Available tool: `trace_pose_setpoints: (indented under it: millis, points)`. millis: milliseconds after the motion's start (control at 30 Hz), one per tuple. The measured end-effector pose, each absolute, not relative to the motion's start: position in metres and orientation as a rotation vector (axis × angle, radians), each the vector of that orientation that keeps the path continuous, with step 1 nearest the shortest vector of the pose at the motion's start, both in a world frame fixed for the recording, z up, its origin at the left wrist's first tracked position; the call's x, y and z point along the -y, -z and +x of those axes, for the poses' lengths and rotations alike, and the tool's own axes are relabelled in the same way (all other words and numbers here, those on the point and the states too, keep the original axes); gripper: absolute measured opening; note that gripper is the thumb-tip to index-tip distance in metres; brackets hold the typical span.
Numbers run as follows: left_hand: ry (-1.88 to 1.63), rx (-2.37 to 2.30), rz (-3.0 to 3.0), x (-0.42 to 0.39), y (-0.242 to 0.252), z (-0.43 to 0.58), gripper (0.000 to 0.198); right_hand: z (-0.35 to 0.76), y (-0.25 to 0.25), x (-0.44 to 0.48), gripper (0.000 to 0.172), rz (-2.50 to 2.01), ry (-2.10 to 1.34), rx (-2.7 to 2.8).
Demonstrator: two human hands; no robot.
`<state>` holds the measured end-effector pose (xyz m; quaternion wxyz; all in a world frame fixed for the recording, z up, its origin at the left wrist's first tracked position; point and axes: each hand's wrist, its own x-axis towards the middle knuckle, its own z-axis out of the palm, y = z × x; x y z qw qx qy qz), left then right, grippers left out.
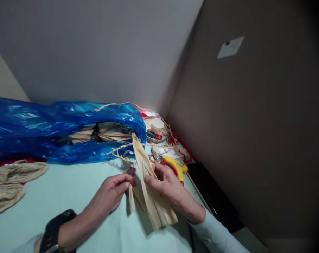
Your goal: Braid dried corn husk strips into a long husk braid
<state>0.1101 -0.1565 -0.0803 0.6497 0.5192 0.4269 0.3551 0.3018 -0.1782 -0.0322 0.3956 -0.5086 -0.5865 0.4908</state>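
A long, pale-yellow dried corn husk (148, 189) stands tilted over the table, its narrow end up and its wide end low. My right hand (168, 182) pinches the husk's right edge between thumb and fingers. Just left of it, my left hand (115, 191) is closed with fingertips together on a thin husk strip (132, 198), which hangs down below them. Another narrow strip slants toward the big husk; whether it is joined to it I cannot tell. Behind my right hand lies a yellow glue gun (176, 165), partly covered by the fingers.
A blue plastic bag (69, 112) holding dried husks (114, 133) lies along the wall. Braided coils (14, 175) rest at the left. Beyond my hands are a white cup (157, 125), scissors (154, 154) and red bits. A black flat object (214, 195) sits at the right.
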Motion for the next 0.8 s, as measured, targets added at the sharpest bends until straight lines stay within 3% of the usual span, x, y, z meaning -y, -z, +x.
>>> trace_pose_setpoints:
  millis: [333,500,800]
  points:
    - [-0.645,-1.114,1.326,0.161,0.064,0.112,0.033,0.298,0.053,0.182,0.013,-1.482,-0.773,1.826]
    - [-0.738,-1.097,1.359,0.161,0.059,0.119,0.025,0.293,0.057,0.181,0.014,-1.355,-0.957,1.716]
    - [-0.75,-1.124,1.356,0.163,0.055,0.118,0.035,0.292,0.056,0.182,0.02,-1.284,-1.206,1.547]
